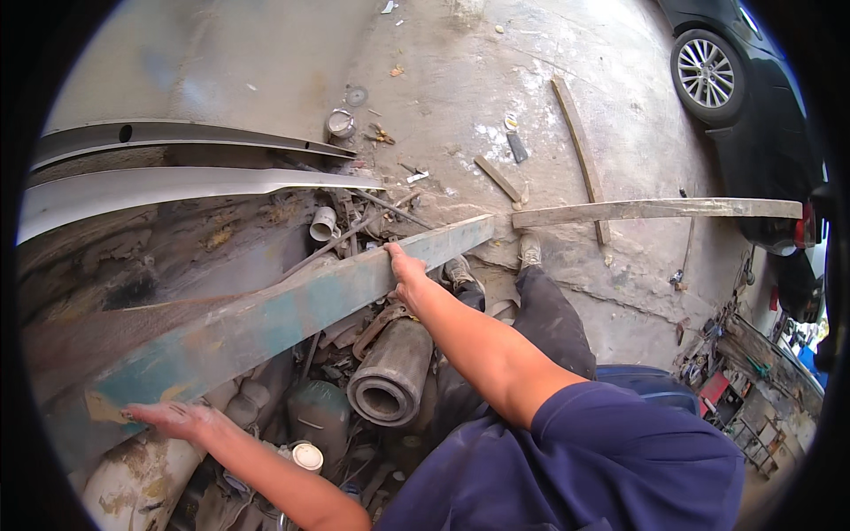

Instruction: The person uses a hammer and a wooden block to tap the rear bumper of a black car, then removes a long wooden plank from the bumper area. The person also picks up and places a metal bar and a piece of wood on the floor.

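A long board [266, 320] with worn blue-green paint slants from the lower left up to the middle. My right hand [407, 273] is closed on it near its far end, with the fingertips over the upper edge. Farther down on the left, my left hand [173, 419] bears against the board's lower edge, fingers stretched along it and partly hidden. Beneath the board lie a thick hollow cylinder [394, 367], a greenish rounded container [320, 411] and a round white lid [307, 457] among scrap.
Two metal rails [177, 188] lie at the left. Wooden beams [655, 210] rest on the concrete floor beyond my shoes [529, 250]. Pliers [380, 134] and a tin can [340, 124] sit farther off. A dark car [753, 142] stands at the right, above piled scrap [753, 398].
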Motion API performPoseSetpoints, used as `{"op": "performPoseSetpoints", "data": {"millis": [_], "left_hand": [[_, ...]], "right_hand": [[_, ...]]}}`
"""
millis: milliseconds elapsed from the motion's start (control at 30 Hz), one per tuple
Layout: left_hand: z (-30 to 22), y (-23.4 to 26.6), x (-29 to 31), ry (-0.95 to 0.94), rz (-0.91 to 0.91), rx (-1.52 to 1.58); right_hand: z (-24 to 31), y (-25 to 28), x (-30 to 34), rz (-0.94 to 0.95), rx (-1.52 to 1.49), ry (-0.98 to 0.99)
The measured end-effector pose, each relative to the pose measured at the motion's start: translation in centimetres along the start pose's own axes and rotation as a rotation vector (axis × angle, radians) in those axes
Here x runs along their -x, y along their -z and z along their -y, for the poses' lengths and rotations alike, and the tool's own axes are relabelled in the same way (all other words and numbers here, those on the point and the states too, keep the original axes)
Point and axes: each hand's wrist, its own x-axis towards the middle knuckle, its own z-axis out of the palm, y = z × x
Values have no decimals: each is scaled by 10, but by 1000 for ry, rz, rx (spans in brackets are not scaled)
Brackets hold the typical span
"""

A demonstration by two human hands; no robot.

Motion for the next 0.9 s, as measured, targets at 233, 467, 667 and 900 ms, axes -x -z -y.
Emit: {"op": "performPoseSetpoints", "data": {"millis": [233,467,667,900], "left_hand": [[12,1,-7,-53,-2,-30],[13,-3,-10,21,-108,-74],[4,-4,5,12,-40,-10],[7,-2,-7,202,70,5]], "right_hand": [[6,4,6,59,84,10],[30,102,-24,315,302,62],[124,311,-78,80,268,246],[245,601,-63,-255,-120,445]]}}
